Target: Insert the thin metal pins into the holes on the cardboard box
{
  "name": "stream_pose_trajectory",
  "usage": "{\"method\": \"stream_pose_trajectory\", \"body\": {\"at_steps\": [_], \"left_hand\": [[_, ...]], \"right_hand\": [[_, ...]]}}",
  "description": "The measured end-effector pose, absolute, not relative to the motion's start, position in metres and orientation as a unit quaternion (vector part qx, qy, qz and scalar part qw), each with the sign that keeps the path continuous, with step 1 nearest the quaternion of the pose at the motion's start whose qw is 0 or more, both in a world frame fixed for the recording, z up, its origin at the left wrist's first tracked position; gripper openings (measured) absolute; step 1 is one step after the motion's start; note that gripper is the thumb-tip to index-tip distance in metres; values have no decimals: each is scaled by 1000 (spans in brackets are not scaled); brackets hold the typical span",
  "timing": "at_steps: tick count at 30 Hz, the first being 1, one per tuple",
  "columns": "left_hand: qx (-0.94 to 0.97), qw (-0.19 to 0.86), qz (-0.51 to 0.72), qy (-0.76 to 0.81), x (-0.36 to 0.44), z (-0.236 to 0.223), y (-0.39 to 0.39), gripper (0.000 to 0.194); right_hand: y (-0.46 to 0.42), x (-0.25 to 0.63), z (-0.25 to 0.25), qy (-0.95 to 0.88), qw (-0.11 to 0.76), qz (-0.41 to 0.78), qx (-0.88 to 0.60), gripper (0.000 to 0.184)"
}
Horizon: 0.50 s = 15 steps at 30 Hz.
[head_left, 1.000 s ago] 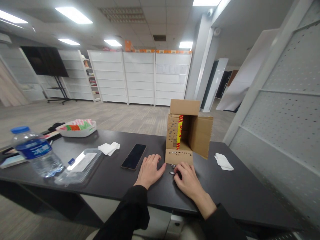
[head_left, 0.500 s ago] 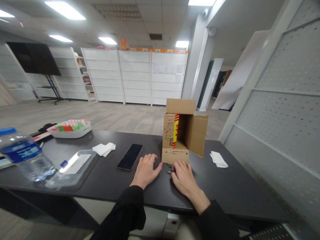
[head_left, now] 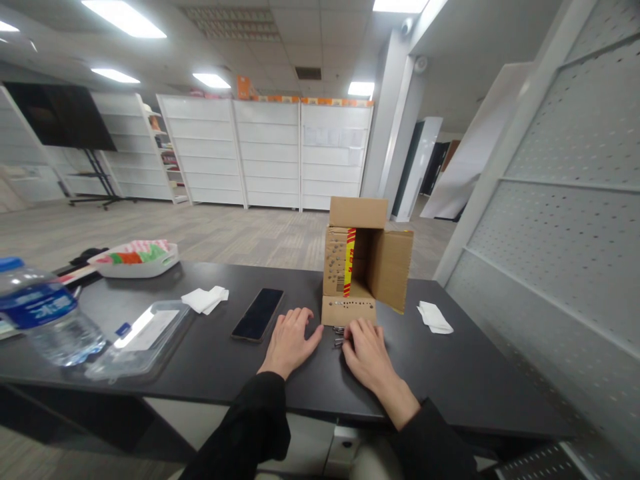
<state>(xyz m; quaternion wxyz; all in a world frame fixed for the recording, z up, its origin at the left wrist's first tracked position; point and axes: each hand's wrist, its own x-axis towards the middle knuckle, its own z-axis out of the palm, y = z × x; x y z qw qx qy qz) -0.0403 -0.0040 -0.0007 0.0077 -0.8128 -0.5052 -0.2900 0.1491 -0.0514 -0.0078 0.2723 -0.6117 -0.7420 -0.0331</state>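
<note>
Metal rods (head_left: 339,343) are lying just left of the right hand (head_left: 367,355), the nearer one, long axes running roughly along the near edge of the desk (head_left: 460,393). Its fingers are curling; I'm not discerning any grip. Left hand (head_left: 290,341): resting slack, fingers spread.

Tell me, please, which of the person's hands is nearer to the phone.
Left. The left hand is just right of the phone; the right hand is farther right, at the small metal pieces in front of the cardboard box.
</note>
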Motion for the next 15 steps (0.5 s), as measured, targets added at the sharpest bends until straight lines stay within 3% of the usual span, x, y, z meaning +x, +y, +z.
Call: {"method": "stream_pose_trajectory", "body": {"at_steps": [15], "left_hand": [[-814,-6,-285,-506,-40,0,-4,17]], "right_hand": [[-35,160,-10,-655,500,72,-562,12]]}}
